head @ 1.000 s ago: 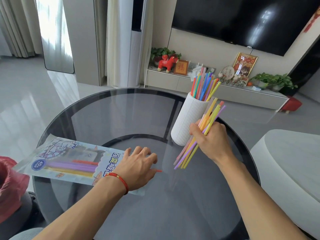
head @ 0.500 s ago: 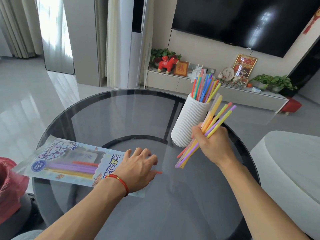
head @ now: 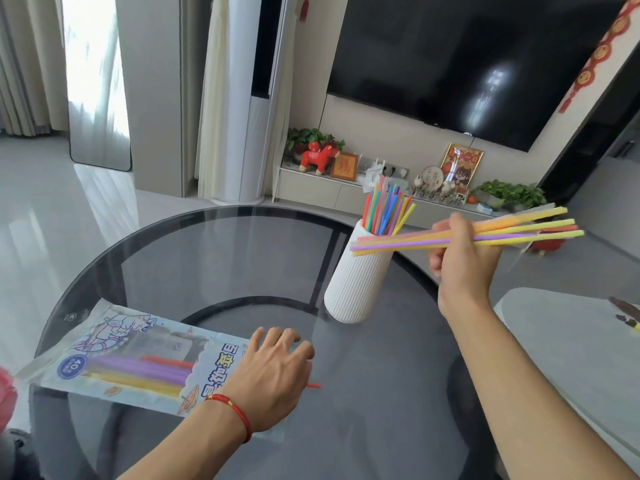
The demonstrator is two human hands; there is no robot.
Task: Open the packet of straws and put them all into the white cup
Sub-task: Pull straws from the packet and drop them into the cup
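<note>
A ribbed white cup [head: 356, 278] stands on the round glass table [head: 221, 258] with several coloured straws upright in it. My right hand [head: 460, 258] is shut on a bundle of straws [head: 408, 241], held almost level just right of the cup, their left tips over its rim. The blue straw packet [head: 131, 362] lies flat at the near left with purple, yellow and red straws inside. My left hand [head: 270, 375] presses flat on the packet's open end, fingers spread. A red straw tip [head: 314, 386] pokes out past it.
A white rounded seat or table [head: 561, 344] stands at the right, with a small dark object on it. A red item [head: 5, 393] shows at the left edge. A low cabinet with ornaments and a wall TV lie beyond the table.
My right hand has lifted and swung its straw bundle from a steep tilt to nearly level, up beside the cup's rim. My left hand stays on the packet.
</note>
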